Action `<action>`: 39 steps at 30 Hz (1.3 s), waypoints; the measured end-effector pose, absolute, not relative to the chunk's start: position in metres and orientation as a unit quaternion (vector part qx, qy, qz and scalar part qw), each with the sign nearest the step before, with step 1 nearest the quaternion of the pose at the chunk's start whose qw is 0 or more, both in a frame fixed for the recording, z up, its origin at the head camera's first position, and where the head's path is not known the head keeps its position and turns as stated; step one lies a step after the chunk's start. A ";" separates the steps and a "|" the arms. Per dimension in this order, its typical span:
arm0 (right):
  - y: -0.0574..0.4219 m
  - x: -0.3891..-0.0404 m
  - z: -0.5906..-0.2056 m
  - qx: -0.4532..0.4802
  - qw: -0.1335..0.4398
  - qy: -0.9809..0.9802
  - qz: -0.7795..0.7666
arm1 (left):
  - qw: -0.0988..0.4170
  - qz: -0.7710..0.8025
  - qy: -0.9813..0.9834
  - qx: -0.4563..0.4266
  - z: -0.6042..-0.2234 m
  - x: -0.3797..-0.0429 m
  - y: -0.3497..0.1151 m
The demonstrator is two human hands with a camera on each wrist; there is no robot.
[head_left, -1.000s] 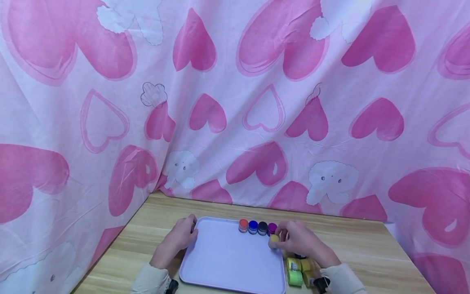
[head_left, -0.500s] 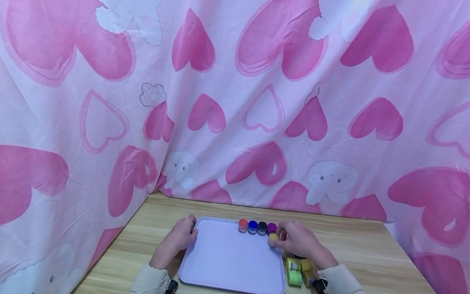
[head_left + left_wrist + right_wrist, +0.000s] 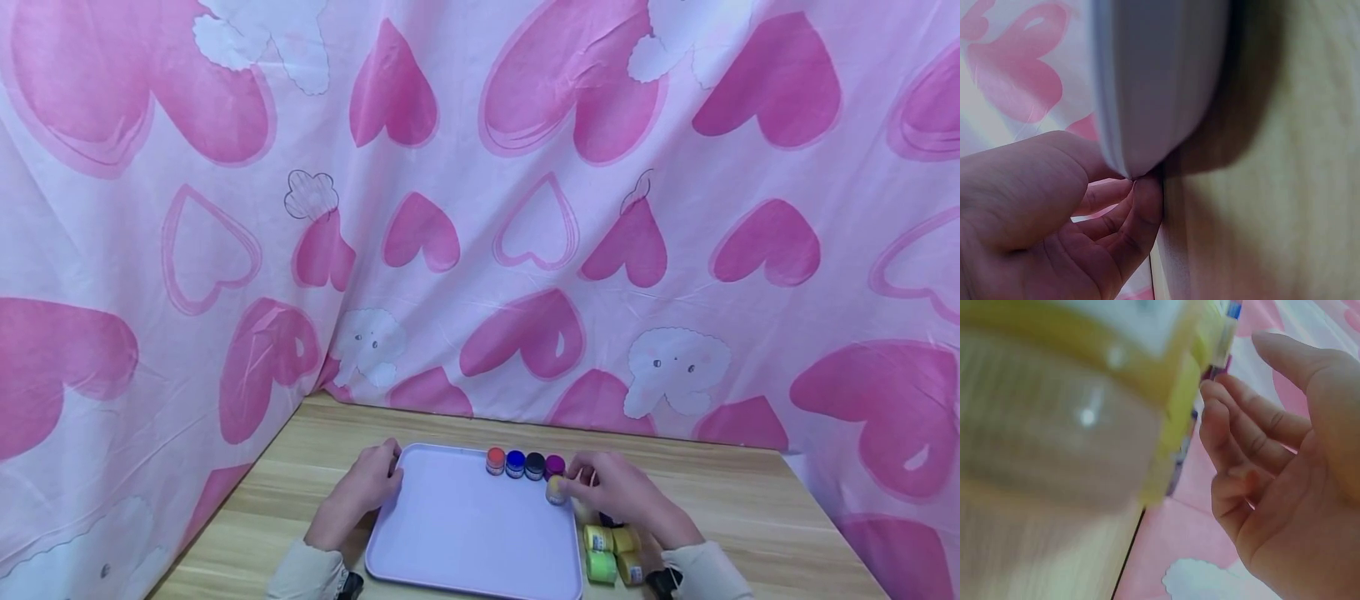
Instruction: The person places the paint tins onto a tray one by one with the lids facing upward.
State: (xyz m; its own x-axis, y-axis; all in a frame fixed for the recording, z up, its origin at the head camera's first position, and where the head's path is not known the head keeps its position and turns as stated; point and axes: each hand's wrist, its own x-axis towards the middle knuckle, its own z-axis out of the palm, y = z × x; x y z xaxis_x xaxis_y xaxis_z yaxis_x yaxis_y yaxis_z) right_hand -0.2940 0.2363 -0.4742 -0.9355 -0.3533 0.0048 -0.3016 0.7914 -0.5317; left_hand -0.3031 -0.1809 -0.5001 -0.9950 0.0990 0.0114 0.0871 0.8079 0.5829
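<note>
My left hand [image 3: 375, 477] holds the left rim of a pale lilac tray [image 3: 465, 525]; in the left wrist view its thumb and fingers [image 3: 1147, 200] pinch the tray's edge. My right hand [image 3: 611, 483] is at the tray's right side, its fingertips beside a small yellow jar [image 3: 555, 490] that stands in the tray. In the right wrist view, thumb and loosely bent fingers [image 3: 1216, 425] are apart. Along the tray's back edge stand a red jar [image 3: 496, 461], a blue jar [image 3: 515, 464], a black jar [image 3: 535, 466] and a purple jar [image 3: 555, 466].
Right of the tray, several yellow jars [image 3: 598, 538] and a green jar [image 3: 601, 567] are grouped on the wooden table [image 3: 750, 517]. A large yellow jar [image 3: 1054, 412] fills the near left of the right wrist view. A pink heart-print cloth [image 3: 480, 250] hangs behind.
The yellow jar has settled slightly leftward under the purple one, and my right fingers have loosened from it, drawing a little to the right. My left hand has stayed on the tray.
</note>
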 end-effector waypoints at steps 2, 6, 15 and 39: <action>0.242 -0.293 -0.472 -0.182 0.053 0.940 -0.284 | 0.008 0.305 0.951 0.050 -0.501 -0.303 -0.181; 0.254 -0.291 -0.471 -0.192 0.062 0.934 -0.296 | 0.004 0.304 0.951 0.050 -0.501 -0.303 -0.181; 0.281 -0.281 -0.475 -0.179 0.073 0.931 -0.311 | 0.008 0.307 0.950 0.049 -0.499 -0.303 -0.180; 0.321 -0.262 -0.493 -0.172 0.130 0.910 -0.355 | -0.014 0.299 0.952 0.068 -0.502 -0.302 -0.183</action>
State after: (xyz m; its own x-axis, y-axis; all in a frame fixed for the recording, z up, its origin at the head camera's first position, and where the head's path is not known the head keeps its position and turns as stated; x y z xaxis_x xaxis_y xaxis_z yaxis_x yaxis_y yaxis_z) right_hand -0.2618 0.3206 -0.4930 -0.9073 -0.4046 -0.1148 -0.2195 0.6884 -0.6913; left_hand -0.3023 -0.1825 -0.5024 -0.9904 0.1203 0.0674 0.1372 0.8116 0.5679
